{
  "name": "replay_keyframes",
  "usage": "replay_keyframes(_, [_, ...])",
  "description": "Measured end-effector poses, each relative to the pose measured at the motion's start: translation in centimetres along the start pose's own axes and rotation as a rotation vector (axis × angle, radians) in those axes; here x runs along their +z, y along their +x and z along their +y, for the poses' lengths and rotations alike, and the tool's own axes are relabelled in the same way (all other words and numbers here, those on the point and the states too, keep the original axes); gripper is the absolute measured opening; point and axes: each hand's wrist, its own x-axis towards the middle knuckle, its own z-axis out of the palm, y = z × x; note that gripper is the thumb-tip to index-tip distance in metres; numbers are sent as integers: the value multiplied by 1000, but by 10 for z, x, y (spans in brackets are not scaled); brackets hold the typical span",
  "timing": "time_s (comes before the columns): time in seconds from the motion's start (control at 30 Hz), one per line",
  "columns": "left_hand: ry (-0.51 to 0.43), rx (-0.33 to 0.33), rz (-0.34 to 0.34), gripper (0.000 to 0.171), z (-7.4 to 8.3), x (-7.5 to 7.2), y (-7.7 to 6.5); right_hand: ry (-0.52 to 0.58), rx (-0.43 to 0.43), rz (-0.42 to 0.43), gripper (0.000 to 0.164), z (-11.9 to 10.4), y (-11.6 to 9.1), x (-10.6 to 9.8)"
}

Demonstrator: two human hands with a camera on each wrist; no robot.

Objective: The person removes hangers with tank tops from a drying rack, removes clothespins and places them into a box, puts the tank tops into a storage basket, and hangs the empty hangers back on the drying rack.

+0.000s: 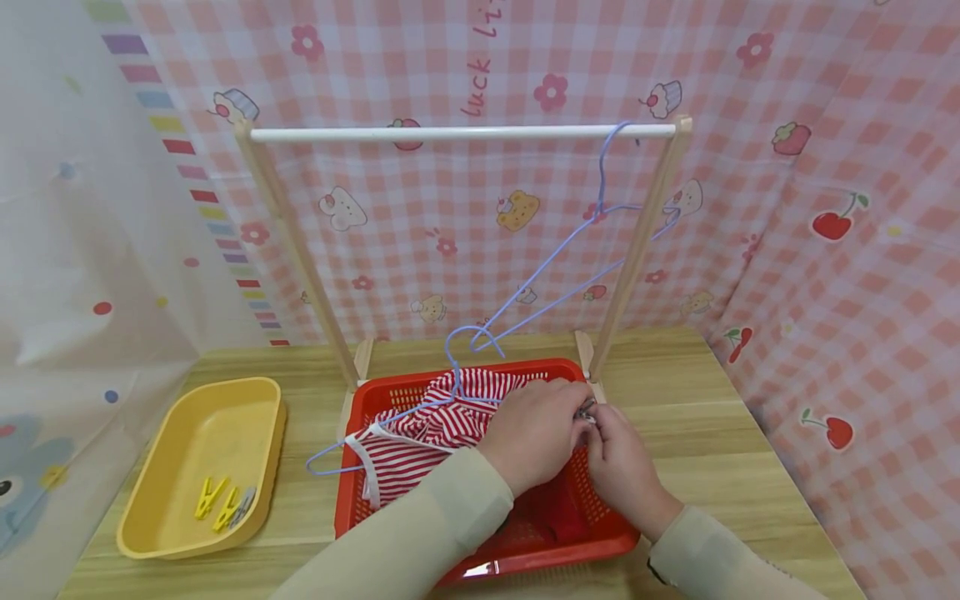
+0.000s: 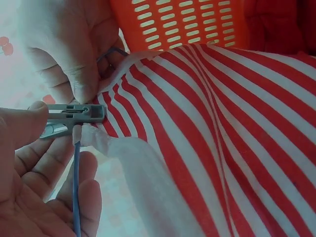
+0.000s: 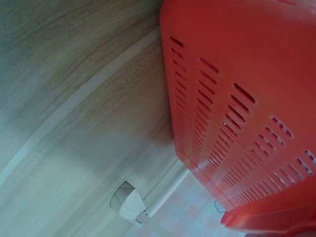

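A red-and-white striped top (image 1: 405, 462) with white trim lies over the red basket (image 1: 600, 547), on a blue wire hanger (image 1: 450, 367). My left hand (image 1: 536, 429) reaches across the garment; in the left wrist view its thumb and fingers pinch a grey clothespin (image 2: 74, 113), whose jaws sit at the top's edge. Facing it, my right hand (image 1: 626, 467) pinches the white trim beside the clothespin. The hanger wire (image 2: 76, 192) runs down past my left fingers. Neither hand shows in the right wrist view, which faces the basket's slotted wall (image 3: 212, 108).
Behind the basket stands a rack with a white rail (image 1: 450, 133); a second blue hanger (image 1: 555, 250) hangs at its right. On the left, a yellow tray (image 1: 168, 433) holds yellow clothespins (image 1: 212, 497) and grey ones (image 1: 242, 507). Dark red cloth (image 1: 551, 508) lies in the basket.
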Motion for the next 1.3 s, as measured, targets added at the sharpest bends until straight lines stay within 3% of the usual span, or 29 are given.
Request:
replay_keyframes(0.77, [70, 22, 28, 10, 0, 8, -5, -63, 53, -86, 20, 2, 6, 0])
replay_keyframes(1.03, [52, 12, 16, 17, 1, 9, -6, -31, 97, -125, 39, 4, 6, -3])
replay_keyframes(1.3, [31, -1, 2, 22, 2, 10, -6, -36, 112, -131, 41, 3, 6, -4])
